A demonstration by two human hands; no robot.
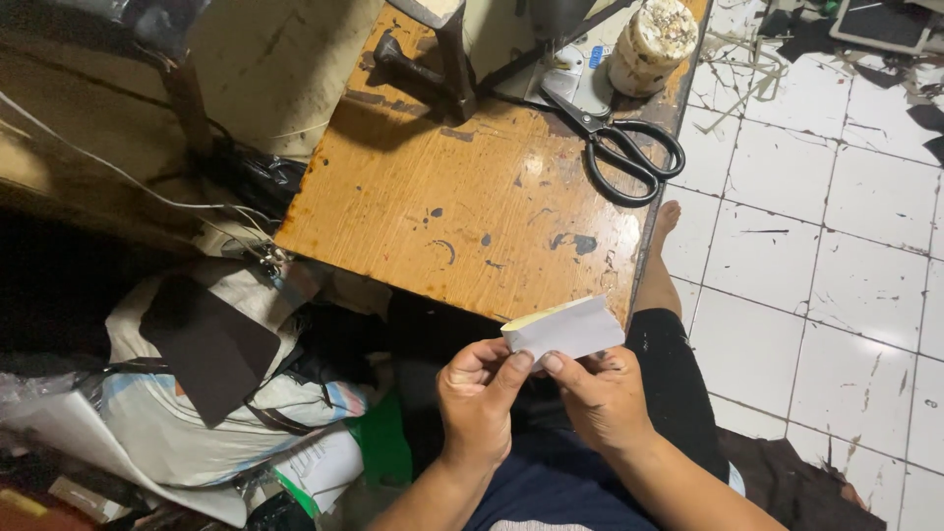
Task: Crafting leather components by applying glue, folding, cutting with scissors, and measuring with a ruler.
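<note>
Both my hands hold a small white rectangular piece [568, 329] with a yellowish edge, just in front of the near edge of the wooden table [472, 206]. My left hand [479, 398] pinches its lower left corner between thumb and fingers. My right hand [602, 393] grips its bottom edge from the right. The piece is tilted, its right end raised. My hands are over my lap, above dark trousers.
Black-handled scissors [619, 143] lie at the table's far right beside a sewing machine base [551, 69] and a pale cylindrical spool [649, 44]. Bags and dark fabric pieces [206, 344] pile up at the left. White tiled floor [836, 246] with scraps lies to the right.
</note>
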